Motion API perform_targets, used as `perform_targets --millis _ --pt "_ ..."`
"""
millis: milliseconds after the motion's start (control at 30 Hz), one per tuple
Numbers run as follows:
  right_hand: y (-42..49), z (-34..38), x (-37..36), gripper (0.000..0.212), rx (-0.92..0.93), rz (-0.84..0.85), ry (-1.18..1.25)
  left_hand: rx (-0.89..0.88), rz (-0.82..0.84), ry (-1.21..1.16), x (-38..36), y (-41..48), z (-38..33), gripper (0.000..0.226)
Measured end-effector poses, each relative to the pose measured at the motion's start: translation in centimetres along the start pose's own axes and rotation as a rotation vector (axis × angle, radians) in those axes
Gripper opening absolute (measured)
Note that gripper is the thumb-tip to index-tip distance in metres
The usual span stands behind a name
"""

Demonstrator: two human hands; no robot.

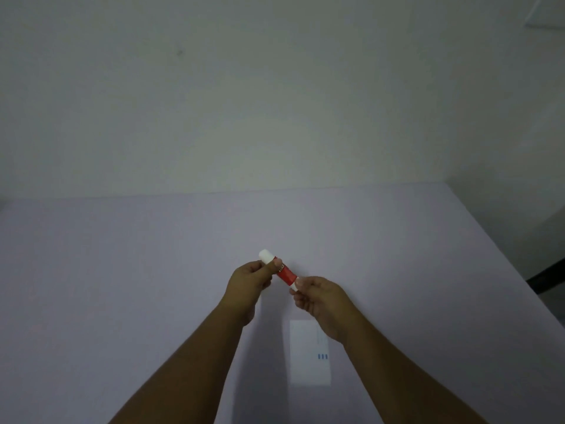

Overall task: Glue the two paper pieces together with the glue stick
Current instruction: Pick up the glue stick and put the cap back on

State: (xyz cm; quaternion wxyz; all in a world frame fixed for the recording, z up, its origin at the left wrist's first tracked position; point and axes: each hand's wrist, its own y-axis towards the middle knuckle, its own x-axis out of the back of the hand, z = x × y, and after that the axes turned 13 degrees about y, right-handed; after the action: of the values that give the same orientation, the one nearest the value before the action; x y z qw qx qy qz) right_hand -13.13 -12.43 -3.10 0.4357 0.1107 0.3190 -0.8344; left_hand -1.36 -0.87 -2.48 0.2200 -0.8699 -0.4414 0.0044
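Red glue stick [282, 270] mid-frame, tilted, left hand [249, 278] pinching white cap end, right hand [319, 296] pinching base end, white paper [308, 359] flat on lavender table [122, 270] below right wrist.

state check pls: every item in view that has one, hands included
glue stick: held off the table by both hands, tilted, white cap on at the upper-left end
left hand: fingers closed on the cap end
right hand: fingers closed on the base end
paper: flat on the table, untouched, below the right wrist; cannot tell if one piece or two
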Motion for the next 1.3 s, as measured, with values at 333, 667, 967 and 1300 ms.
perform_targets --millis 333,667,967,1300 --pt "-4.0 1.0 -1.8 0.026 -0.067 0.043 0.087 -0.032 0.007 -0.031 1.0 -3.4 -0.8 0.033" --pt "-5.6 0.6 -3.2 0.032 -0.12 0.092 0.07 -0.04 -0.001 -0.046 2.2 -5.4 -1.0 0.036" --pt "-6.0 0.3 -3.5 0.017 -0.034 0.105 0.027 -0.053 0.013 -0.006 2.7 -5.9 -1.4 0.04" --pt "-6.1 0.4 -4.3 0.014 0.029 0.093 -0.042 -0.053 0.005 0.009 3.2 -5.9 -2.0 0.039"
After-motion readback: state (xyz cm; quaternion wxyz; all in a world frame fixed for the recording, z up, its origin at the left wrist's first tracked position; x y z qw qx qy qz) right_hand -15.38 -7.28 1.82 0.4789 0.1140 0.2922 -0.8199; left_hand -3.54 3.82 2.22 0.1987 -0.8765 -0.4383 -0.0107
